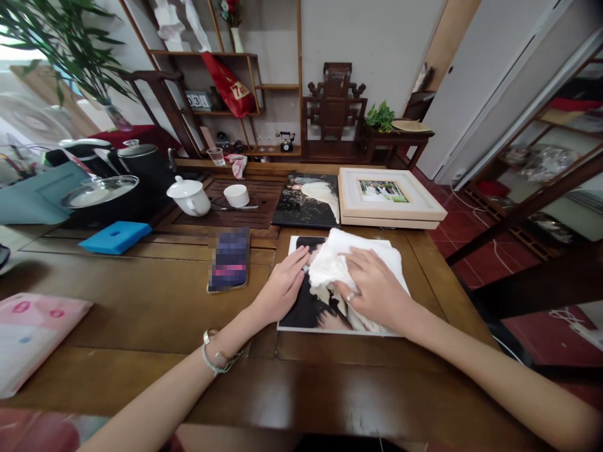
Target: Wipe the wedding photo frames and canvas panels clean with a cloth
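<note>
A large glossy photo print (308,307) lies flat on the wooden table (155,301) in front of me. My right hand (374,285) presses a crumpled white cloth (339,257) down on the print, fingers bent over the cloth, a ring on one finger. My left hand (282,289) lies flat on the print's left edge with fingers stretched out, holding nothing. A bracelet sits on my left wrist.
Behind the print lie a second dark photo (308,201) and a stack of pale picture frames (389,198). A phone (229,258) lies left of my hands. A tea tray with a white teapot (190,196) and cup (236,195), a blue sponge (114,236), and a pink packet (32,333) are at the left.
</note>
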`<state>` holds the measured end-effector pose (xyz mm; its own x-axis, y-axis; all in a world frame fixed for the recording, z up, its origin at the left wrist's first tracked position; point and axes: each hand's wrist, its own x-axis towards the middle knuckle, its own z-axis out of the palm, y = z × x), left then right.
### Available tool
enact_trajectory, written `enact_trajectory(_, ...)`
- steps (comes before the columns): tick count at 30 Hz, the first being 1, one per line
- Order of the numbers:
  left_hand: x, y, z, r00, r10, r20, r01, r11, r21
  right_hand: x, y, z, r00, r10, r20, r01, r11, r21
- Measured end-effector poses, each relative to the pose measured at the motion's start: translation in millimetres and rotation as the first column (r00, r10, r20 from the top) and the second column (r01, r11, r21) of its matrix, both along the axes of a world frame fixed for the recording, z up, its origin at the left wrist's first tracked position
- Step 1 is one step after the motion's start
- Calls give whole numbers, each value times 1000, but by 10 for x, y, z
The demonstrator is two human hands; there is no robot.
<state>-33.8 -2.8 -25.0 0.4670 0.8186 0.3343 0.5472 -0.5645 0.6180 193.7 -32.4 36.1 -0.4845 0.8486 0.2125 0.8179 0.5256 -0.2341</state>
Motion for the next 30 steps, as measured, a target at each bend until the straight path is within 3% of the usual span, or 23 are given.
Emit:
enact_trajectory(3,-3,2,-15,1000,6,15,-6,1000,2,-108,30,-17,999,-20,35,19,999,37)
enact_trajectory(9,-30,18,-22,999,-36,32,36,999,-2,-374,-639,3,965,250,80,-249,968,-12)
enact_trajectory(12,-36,24,-16,999,-45,19,45,999,-6,-332,-702,18,959,282,23,-280,958,-61)
enact_trajectory(17,-17,16,-18,1000,-16,15,16,1000,-12,-57,-134,48,986,132,-104,-144,983,-116)
enact_trajectory(21,-4,5,-23,1000,22,6,-22,1000,-10,46,361,139,955,36,-294,-100,973,-206)
enact_trajectory(30,-16,21,-43,999,27,-26,-26,1000,16,-387,883,255,931,12,-364,-137,938,-319)
